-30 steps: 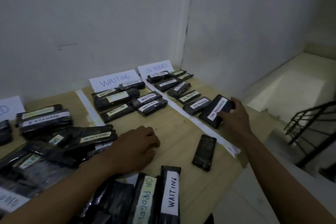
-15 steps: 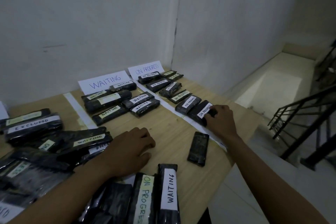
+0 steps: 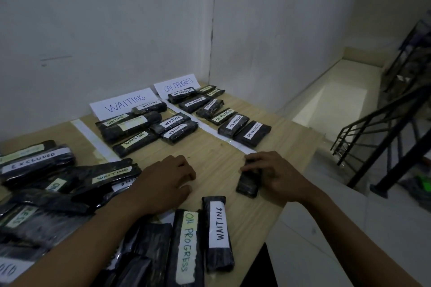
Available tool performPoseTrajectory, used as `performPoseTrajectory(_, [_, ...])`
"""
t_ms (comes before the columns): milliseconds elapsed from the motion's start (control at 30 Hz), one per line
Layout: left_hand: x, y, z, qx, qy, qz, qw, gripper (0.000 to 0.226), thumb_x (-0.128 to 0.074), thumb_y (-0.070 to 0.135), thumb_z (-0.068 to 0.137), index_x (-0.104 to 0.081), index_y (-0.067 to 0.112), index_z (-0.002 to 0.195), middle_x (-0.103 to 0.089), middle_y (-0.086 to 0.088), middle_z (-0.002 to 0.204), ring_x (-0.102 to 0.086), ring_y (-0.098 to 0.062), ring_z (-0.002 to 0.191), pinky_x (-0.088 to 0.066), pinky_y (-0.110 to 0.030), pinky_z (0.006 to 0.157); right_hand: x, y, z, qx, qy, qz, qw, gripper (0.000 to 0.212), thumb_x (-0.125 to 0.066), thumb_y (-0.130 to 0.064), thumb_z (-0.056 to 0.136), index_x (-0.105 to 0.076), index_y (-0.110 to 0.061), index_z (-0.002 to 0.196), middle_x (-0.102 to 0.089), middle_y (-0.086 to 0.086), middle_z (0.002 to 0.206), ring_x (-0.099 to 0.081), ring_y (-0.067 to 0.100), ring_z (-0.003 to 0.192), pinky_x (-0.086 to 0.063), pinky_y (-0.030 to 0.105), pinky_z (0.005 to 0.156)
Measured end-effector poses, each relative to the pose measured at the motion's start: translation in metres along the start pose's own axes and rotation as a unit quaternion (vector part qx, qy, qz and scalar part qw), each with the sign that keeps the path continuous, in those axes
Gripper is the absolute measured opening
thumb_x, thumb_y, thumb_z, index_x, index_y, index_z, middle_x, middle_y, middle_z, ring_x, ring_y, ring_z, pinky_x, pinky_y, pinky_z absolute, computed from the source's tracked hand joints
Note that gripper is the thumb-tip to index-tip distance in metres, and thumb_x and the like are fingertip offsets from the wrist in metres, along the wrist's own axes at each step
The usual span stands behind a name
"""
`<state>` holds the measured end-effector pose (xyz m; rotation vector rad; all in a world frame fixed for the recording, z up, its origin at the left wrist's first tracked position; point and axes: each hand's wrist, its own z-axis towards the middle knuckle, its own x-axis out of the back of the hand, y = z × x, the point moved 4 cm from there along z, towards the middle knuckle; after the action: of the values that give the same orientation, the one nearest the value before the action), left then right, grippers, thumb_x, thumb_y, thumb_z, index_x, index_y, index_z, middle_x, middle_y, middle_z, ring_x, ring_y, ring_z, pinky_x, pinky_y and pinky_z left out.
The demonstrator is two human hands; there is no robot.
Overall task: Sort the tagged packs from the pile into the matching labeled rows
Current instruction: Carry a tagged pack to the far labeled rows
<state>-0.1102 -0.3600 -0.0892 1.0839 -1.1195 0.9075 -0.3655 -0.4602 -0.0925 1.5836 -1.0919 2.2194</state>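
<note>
A dark pack (image 3: 247, 183) is held by the right hand (image 3: 277, 175) on the wooden table (image 3: 219, 156), near the right edge. Its far end is gripped by the curled fingers, and no tag can be seen on it. The left hand (image 3: 163, 182) is laid on the table just beside the pile (image 3: 58, 193), with fingers loosely bent and nothing held. Far away, by the wall, the WAITING sign (image 3: 123, 103) is stood on the left and the ON PROGRESS sign (image 3: 177, 84) on the right. The WAITING row (image 3: 130, 126) and the ON PROGRESS row (image 3: 233, 123) are laid before them, with a white strip (image 3: 207, 128) stuck between
</note>
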Motion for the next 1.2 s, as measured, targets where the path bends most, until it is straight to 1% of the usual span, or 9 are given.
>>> performPoseTrajectory(67, [0.001, 0.001, 0.000, 0.000, 0.001, 0.000, 1.000, 0.034, -0.048, 0.046, 0.091, -0.053, 0.035, 0.123, -0.045, 0.015, 0.117, -0.042, -0.007, 0.106, -0.042, -0.028, 0.079, -0.001, -0.001, 0.002, -0.016, 0.049, 0.011, 0.999, 0.036, -0.054, -0.026, 0.082, -0.063, -0.038, 0.114, -0.055, -0.014, 0.119, -0.047, 0.010, 0.108, -0.034, 0.021, 0.091])
performPoseTrajectory(133, [0.002, 0.002, 0.000, -0.001, 0.003, -0.002, 1.000, 0.032, -0.050, 0.044, 0.093, -0.053, 0.035, 0.122, -0.045, 0.015, 0.117, -0.042, -0.006, 0.106, -0.041, -0.028, 0.080, 0.000, -0.001, 0.004, -0.049, 0.104, 0.064, 0.991, 0.024, -0.055, -0.035, 0.090, -0.061, -0.040, 0.112, -0.061, -0.013, 0.105, -0.054, 0.008, 0.099, -0.039, 0.018, 0.081])
performPoseTrajectory(200, [0.002, 0.001, 0.000, -0.001, 0.004, -0.002, 1.000, 0.031, -0.050, 0.044, 0.093, -0.053, 0.035, 0.122, -0.046, 0.015, 0.117, -0.042, -0.006, 0.105, -0.040, -0.026, 0.078, -0.001, -0.001, 0.006, -0.107, 0.128, 0.168, 0.972, 0.021, -0.059, -0.025, 0.093, -0.062, -0.033, 0.112, -0.065, -0.011, 0.104, -0.060, 0.001, 0.095, -0.044, 0.012, 0.074])
performPoseTrajectory(300, [0.000, -0.002, 0.002, -0.001, 0.005, 0.001, 1.000, 0.033, -0.047, 0.047, 0.091, -0.054, 0.036, 0.122, -0.046, 0.016, 0.115, -0.042, -0.005, 0.104, -0.040, -0.027, 0.076, -0.004, -0.003, 0.007, -0.144, 0.168, 0.272, 0.937, 0.017, -0.064, -0.016, 0.090, -0.066, -0.024, 0.105, -0.071, -0.007, 0.101, -0.069, 0.008, 0.091, -0.053, 0.018, 0.071])
performPoseTrajectory(400, [-0.001, -0.003, 0.002, 0.002, 0.002, 0.001, 1.000, 0.045, -0.035, 0.054, 0.084, -0.055, 0.036, 0.120, -0.046, 0.017, 0.113, -0.043, -0.005, 0.104, -0.041, -0.027, 0.076, -0.005, -0.005, 0.006, -0.152, 0.206, 0.325, 0.910, 0.017, -0.065, -0.013, 0.089, -0.066, -0.022, 0.104, -0.075, -0.002, 0.094, -0.072, 0.016, 0.085, -0.056, 0.029, 0.069])
performPoseTrajectory(533, [-0.001, -0.003, 0.002, 0.005, 0.002, -0.003, 1.000, 0.062, -0.021, 0.062, 0.075, -0.056, 0.036, 0.119, -0.047, 0.017, 0.113, -0.043, -0.005, 0.104, -0.044, -0.029, 0.079, -0.004, -0.006, 0.006, -0.146, 0.215, 0.351, 0.900, 0.022, -0.061, -0.007, 0.090, -0.063, -0.010, 0.112, -0.074, 0.005, 0.095, -0.072, 0.021, 0.083, -0.058, 0.035, 0.074])
performPoseTrajectory(733, [0.001, -0.001, 0.000, 0.001, 0.010, -0.018, 1.000, 0.064, -0.020, 0.064, 0.073, -0.056, 0.036, 0.118, -0.045, 0.021, 0.112, -0.042, -0.001, 0.102, -0.043, -0.027, 0.079, 0.004, -0.001, 0.005, -0.158, 0.244, 0.480, 0.828, 0.020, -0.050, 0.001, 0.093, -0.059, -0.001, 0.111, -0.071, 0.017, 0.096, -0.071, 0.022, 0.072, -0.055, 0.025, 0.061])
performPoseTrajectory(1000, [0.005, 0.000, 0.000, 0.013, -0.001, -0.026, 1.000, 0.057, -0.021, 0.066, 0.074, -0.053, 0.043, 0.115, -0.041, 0.027, 0.109, -0.040, 0.004, 0.101, -0.045, -0.026, 0.079, 0.011, 0.019, 0.021, -0.213, 0.221, 0.515, 0.800, 0.014, -0.047, -0.005, 0.097, -0.061, -0.006, 0.099, -0.070, 0.021, 0.089, -0.069, 0.025, 0.074, -0.057, 0.031, 0.064])
performPoseTrajectory(1200, [0.006, 0.003, 0.009, 0.023, -0.022, -0.034, 0.999, 0.019, -0.044, 0.052, 0.090, -0.047, 0.049, 0.109, -0.042, 0.025, 0.110, -0.039, 0.006, 0.103, -0.045, -0.023, 0.082, 0.014, 0.035, 0.035, -0.242, 0.245, 0.516, 0.784, 0.013, -0.052, -0.006, 0.095, -0.064, -0.008, 0.095, -0.070, 0.022, 0.101, -0.066, 0.037, 0.092, -0.055, 0.047, 0.084])
